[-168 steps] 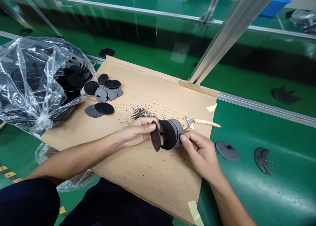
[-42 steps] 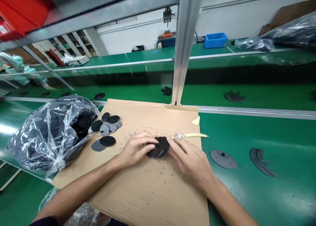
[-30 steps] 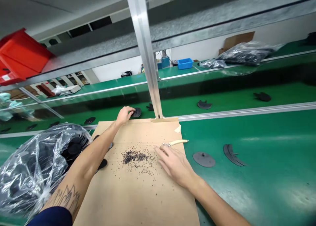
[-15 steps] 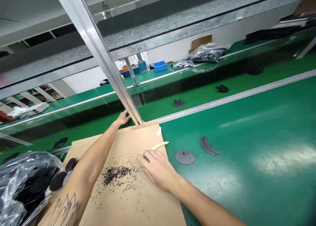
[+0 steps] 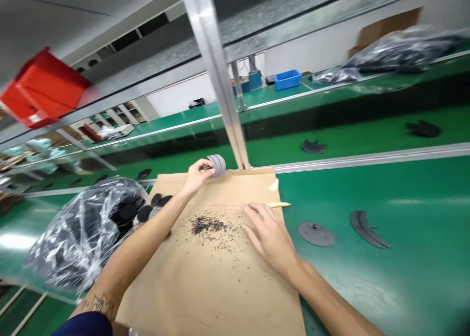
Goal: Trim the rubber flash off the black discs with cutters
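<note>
My left hand (image 5: 196, 173) is stretched to the far edge of the cardboard sheet (image 5: 216, 272) and pinches a small stack of grey round discs (image 5: 217, 164), held on edge just left of the aluminium post (image 5: 220, 86). My right hand (image 5: 268, 235) lies flat and open on the cardboard, fingers spread, its fingertips near a small cream-handled tool (image 5: 278, 205). A scatter of black crumbs (image 5: 207, 224) lies between the two hands. A few loose black discs (image 5: 154, 206) rest on the cardboard's left side.
A clear plastic bag (image 5: 82, 228) full of black discs lies at the left. A grey disc (image 5: 316, 233) and curved black pieces (image 5: 367, 228) lie on the green surface at the right. More black parts (image 5: 313, 146) sit on the belt beyond. A red bin (image 5: 44, 89) is on the upper rack.
My left hand, empty at the post half a second ago, now holds a stack of grey discs drawn back over the cardboard's edge. My right hand has stayed flat near the tool. The view has swung.
</note>
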The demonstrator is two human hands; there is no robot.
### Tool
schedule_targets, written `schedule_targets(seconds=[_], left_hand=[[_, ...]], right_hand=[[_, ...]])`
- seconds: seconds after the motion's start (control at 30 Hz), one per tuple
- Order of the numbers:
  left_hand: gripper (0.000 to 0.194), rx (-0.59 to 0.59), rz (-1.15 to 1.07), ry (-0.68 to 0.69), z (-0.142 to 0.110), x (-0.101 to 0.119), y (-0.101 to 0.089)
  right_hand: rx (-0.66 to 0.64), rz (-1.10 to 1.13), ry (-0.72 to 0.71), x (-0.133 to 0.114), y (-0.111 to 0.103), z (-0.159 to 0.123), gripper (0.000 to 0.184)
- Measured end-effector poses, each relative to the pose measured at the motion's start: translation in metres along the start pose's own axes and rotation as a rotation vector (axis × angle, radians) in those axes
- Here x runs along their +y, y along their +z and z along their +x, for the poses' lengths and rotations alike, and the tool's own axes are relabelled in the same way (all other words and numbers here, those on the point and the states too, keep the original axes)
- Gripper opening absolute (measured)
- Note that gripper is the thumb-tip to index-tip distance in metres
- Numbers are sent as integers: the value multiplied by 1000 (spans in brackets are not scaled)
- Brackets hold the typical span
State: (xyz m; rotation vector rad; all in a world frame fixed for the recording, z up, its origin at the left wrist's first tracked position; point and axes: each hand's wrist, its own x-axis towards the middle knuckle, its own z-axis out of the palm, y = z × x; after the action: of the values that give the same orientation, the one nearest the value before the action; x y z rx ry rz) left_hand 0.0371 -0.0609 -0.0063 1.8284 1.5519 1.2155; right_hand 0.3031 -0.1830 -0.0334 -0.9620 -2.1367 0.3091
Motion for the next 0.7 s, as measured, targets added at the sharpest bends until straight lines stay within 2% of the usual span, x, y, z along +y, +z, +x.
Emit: schedule_targets(seconds=[0.03,0.1,0.17,0.23,0.3,0.37,0.4,0.47,0.53,0.6,0.7], left_hand=[[23,-19,-17,28,-27,5,-2],[18,-76,-43,74,-82,18,2],[10,-135,-54,102,-131,32,11],[14,-191,-66,111,-163,45,13],[41,-267,-6,145,-177,50,0],[56,-275,200,206,-181,47,-27],[50,-240,361,242,-181,42,-44],[34,-184,504,206,-184,27,-79],[27,-202,724,143,-190,10,-107],[27,-228,916,121,-197,-5,-125],[31,-208,942,160,-203,-17,-132]], right_hand=[[31,108,42,-1,2,1,44],[9,409,137,-6,5,2,58],[-165,749,230,-11,7,5,62],[-364,960,311,-14,7,7,51],[-436,1002,398,-13,7,10,44],[-382,954,468,-11,6,12,43],[-330,923,488,-9,5,13,43],[-227,873,505,-6,3,15,43],[-170,856,515,-5,1,17,43],[-158,868,532,-5,-1,18,40],[-167,932,561,-7,-1,17,36]])
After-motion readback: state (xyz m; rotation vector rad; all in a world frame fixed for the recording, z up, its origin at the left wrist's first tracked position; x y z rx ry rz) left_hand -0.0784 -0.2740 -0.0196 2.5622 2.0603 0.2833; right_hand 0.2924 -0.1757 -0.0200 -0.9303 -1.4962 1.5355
